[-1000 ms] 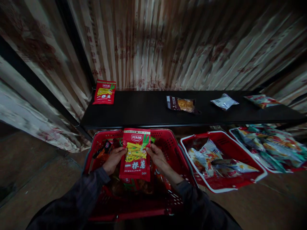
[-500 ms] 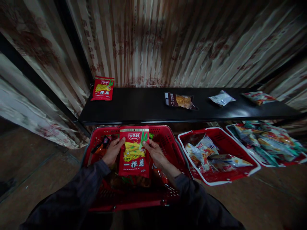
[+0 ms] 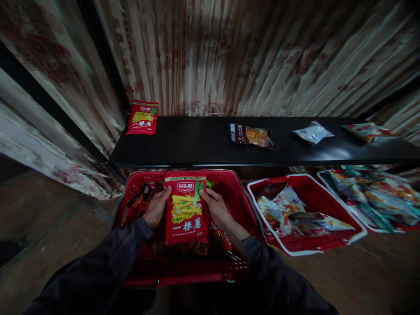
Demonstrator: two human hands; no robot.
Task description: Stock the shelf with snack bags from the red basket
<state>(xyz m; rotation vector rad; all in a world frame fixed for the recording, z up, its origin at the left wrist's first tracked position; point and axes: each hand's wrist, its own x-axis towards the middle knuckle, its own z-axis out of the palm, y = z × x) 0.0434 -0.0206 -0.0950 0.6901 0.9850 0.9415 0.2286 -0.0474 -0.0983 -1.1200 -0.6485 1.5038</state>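
Note:
Between my two hands is a red snack bag with yellow sticks and green onion printed on it, its front facing me. My left hand is closed on its left edge, the thumb on the front. On the right edge, my right hand pinches it the same way; the fingers behind the bag are hidden. Below the bag stands a red basket holding several snack packets, partly covered by the bag and my arms. A matching red snack bag leans upright at the shelf's left end.
Along the black shelf lie a brown snack packet, a silver-white packet and a colourful packet. To the right stand a white-rimmed red basket with snack bags and another basket piled with green-and-white bags. Curtains hang behind.
The view has shifted slightly, so the shelf and the right-hand baskets sit a little further right. Both hands still hold the red bag above the basket, almost unmoved.

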